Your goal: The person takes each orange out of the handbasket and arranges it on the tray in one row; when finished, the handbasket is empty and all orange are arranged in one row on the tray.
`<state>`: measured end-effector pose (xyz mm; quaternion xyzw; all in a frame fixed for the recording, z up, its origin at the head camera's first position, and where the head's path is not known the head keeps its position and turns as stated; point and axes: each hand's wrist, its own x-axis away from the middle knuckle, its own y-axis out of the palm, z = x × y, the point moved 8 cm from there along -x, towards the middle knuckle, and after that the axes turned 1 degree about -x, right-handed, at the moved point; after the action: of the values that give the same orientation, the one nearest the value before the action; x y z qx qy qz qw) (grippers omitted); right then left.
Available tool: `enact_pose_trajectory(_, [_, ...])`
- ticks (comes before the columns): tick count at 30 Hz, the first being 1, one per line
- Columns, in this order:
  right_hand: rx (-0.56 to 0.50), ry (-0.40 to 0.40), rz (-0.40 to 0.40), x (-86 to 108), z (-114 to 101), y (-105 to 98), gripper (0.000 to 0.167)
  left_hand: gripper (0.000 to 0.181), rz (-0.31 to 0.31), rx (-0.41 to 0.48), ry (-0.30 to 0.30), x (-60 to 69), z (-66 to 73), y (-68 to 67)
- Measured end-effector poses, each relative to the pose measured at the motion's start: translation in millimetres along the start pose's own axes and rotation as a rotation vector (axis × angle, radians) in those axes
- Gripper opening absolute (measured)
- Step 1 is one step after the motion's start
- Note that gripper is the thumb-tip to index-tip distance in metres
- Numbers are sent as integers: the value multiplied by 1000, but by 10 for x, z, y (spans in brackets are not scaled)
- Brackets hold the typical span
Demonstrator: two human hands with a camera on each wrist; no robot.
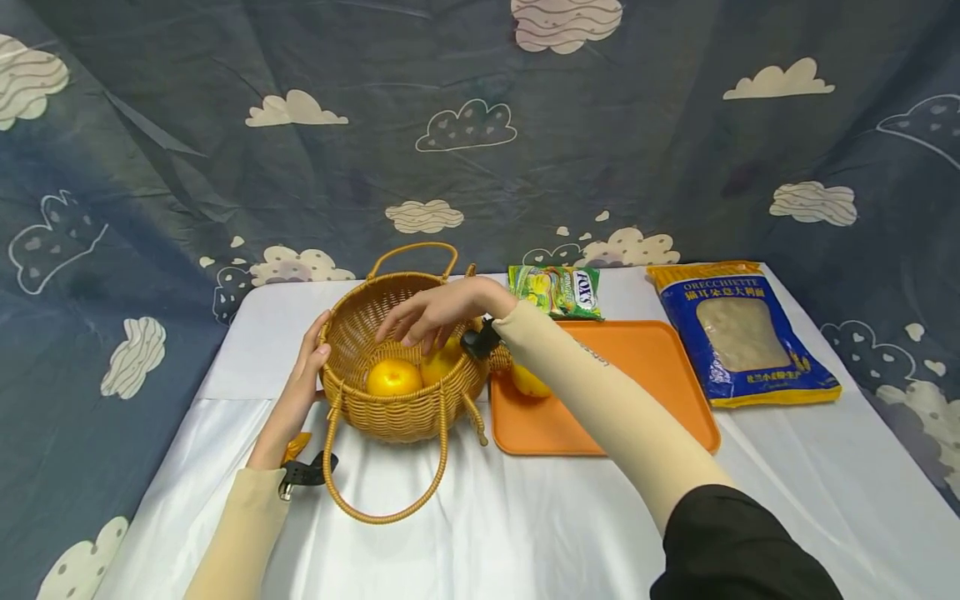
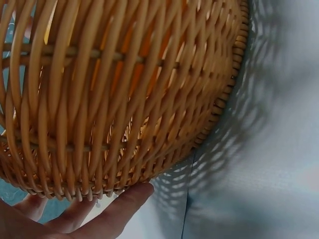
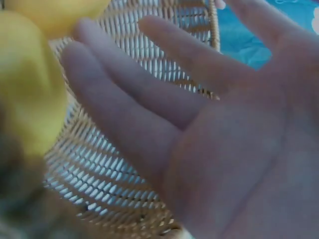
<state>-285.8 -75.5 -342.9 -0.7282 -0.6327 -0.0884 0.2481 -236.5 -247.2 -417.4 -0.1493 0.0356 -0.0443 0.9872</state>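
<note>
A wicker basket (image 1: 397, 417) with two looped handles stands left of centre on the white cloth. Inside it lie an orange-yellow fruit (image 1: 393, 378) and a yellower one (image 1: 441, 363), partly behind the right hand. The left hand (image 1: 303, 375) rests against the basket's left side; in the left wrist view its fingertips touch the weave (image 2: 124, 99). Over the basket's opening, the right hand (image 1: 442, 312) has its fingers extended and holds nothing. The right wrist view shows those fingers (image 3: 129, 114) beside the yellow fruit (image 3: 30, 84).
Right of the basket lies an orange tray (image 1: 645, 367) with another yellow fruit (image 1: 529, 382), partly hidden by the right sleeve. Behind the tray is a green FOX'S packet (image 1: 555, 292). A blue and yellow pasta bag (image 1: 742, 333) lies at the right. A patterned cloth (image 1: 465, 192) hangs behind.
</note>
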Motion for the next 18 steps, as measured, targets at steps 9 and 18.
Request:
enact_pose_trajectory(9, [65, 153, -103, -218, -35, 95, 44, 54, -4, 5, -2, -9, 13, -7])
enact_pose_trajectory(18, [20, 243, -143, -397, 17, 190, 41, 54, -5, 11, -7, 1, 13, -13])
